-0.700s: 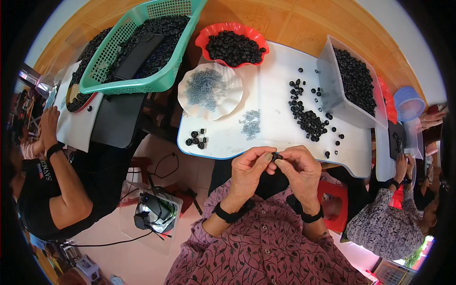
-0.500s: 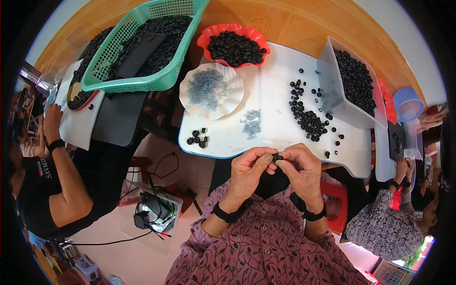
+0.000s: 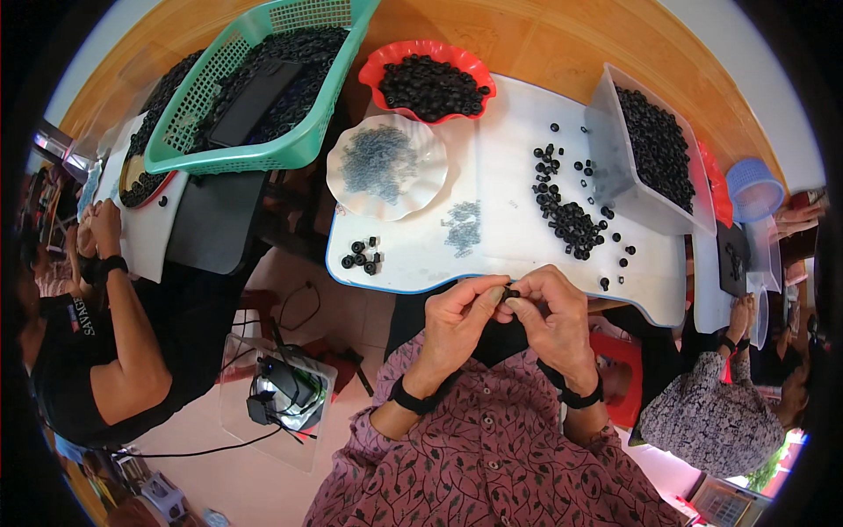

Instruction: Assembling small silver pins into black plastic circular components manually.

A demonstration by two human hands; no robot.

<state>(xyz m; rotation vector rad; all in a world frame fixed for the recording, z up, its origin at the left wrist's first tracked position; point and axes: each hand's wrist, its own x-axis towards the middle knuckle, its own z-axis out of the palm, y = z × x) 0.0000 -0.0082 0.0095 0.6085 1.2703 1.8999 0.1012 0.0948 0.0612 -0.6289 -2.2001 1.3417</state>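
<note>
"White tabletop (image 3: pixel 421 255): what's around?"
"Scalloped plate (image 3: pixel 430 167), red bowl (image 3: pixel 372 68), translucent bin (image 3: pixel 619 189), loose black parts (image 3: pixel 575 230)."
"And the small black piece (image 3: pixel 512 293)?"
"Between the left hand (image 3: pixel 458 318) and right hand (image 3: pixel 555 314), pinched in both sets of fingertips."

The small black piece (image 3: pixel 512 293) I pinch looks like plastic or rubber, and the loose black pieces (image 3: pixel 576 230) catch a dull sheen on the smooth white tabletop (image 3: pixel 518 250). The green basket (image 3: pixel 263 159) and red bowl (image 3: pixel 372 70) look like glossy plastic, the tub (image 3: pixel 613 167) cloudy plastic. My shirt (image 3: pixel 479 457) is matt cloth, the wall panelling (image 3: pixel 562 39) smooth and wood-grained.
</note>
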